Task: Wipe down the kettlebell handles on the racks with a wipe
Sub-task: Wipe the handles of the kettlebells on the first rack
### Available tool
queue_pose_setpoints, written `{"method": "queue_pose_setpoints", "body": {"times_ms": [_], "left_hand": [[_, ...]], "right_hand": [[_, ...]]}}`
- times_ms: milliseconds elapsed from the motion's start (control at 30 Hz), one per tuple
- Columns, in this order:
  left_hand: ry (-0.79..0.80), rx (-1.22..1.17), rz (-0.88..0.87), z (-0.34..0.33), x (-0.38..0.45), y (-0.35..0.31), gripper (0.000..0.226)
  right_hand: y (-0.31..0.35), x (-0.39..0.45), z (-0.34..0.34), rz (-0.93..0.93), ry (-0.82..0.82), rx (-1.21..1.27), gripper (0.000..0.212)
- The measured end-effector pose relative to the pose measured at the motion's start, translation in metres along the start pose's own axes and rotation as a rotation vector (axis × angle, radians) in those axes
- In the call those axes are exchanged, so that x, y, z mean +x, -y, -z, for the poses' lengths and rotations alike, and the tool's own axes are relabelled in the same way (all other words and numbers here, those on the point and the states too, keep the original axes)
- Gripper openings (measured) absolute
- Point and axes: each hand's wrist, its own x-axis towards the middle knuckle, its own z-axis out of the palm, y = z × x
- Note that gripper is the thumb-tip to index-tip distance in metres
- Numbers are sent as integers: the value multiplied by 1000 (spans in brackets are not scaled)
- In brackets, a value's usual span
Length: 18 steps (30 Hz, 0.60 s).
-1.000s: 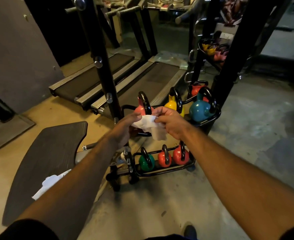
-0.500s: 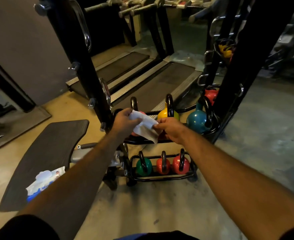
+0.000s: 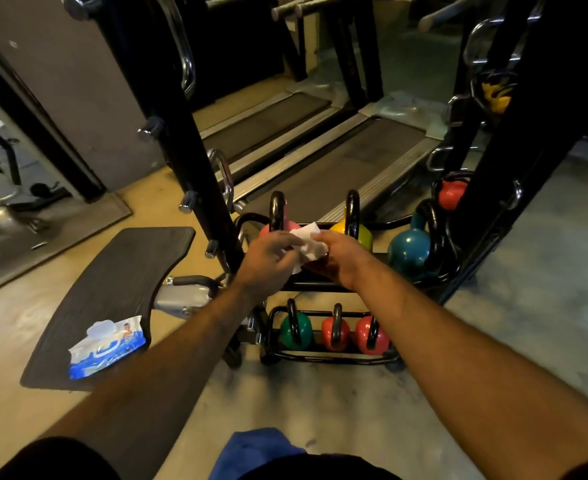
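Wipe (image 3: 308,242) pinched between left hand (image 3: 268,263) and right hand (image 3: 341,258) (above the rack (image 3: 330,356)).

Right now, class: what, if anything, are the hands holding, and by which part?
Both hold one white wipe: the left hand pinches its left edge, the right hand its right edge.

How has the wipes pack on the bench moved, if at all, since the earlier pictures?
No. The wipes pack lies at the same near end of the bench; only the camera shifted.
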Motion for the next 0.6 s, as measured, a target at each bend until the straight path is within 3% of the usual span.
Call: {"method": "queue_pose_setpoints", "body": {"times_ms": [100,233,333,400,500,600], "left_hand": [[-224,-194,224,6,14,11,25],[-88,-514,519,12,41,23,13],[-41,-641,552,10,55,31,16],[-69,-635,557,9,65,39,18],[-107,-582,528,5,76,43,18],[-129,-592,502,-5,79,36,8]], "right_hand": [[2,13,-4,79,-19,2,19],[7,30,-12,87,45,70,26],[9,44,-18,159,26,30,25],[9,49,-25,257,-89,-51,21],[6,60,-31,443,-288,-299,21],[-1,66,-37,557,-360,-519,27]]}}
